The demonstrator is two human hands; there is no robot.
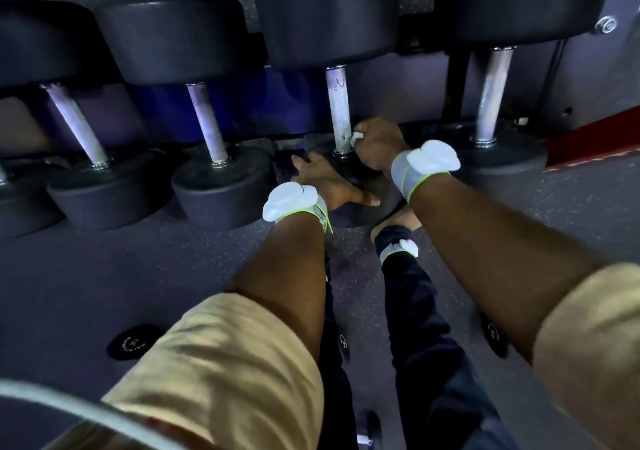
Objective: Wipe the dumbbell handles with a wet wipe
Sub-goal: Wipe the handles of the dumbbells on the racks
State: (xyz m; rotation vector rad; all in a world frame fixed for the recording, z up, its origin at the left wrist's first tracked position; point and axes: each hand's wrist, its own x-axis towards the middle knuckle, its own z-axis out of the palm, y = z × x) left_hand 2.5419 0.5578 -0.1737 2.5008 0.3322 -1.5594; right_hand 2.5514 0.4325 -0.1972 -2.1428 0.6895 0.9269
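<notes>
1. Four dumbbells lie side by side on the rack point(398, 82). The one being cleaned is third from the left, and its handle point(339, 110) runs away from the person between two black heads.
2. The right hand point(379, 146) is curled round a small, bunched white wet wipe point(356, 136) and presses it to the handle's right side, just above the near collar. The left hand point(329, 182) lies flat with fingers spread on the near head point(320, 146), gripping nothing.
3. The likeliest miss is coverage. The wad meets only one side, low down, so the far side and upper stretch may stay dirty unless the wipe goes round and along.
4. A wad this small could also slip from the fingers or snag on the rough grip. If the flat hand eased off, the weight might roll.
5. The handle is dull, pale metal, textured, with dark scuffs and specks along it. Whether it is wet, I cannot tell.
</notes>
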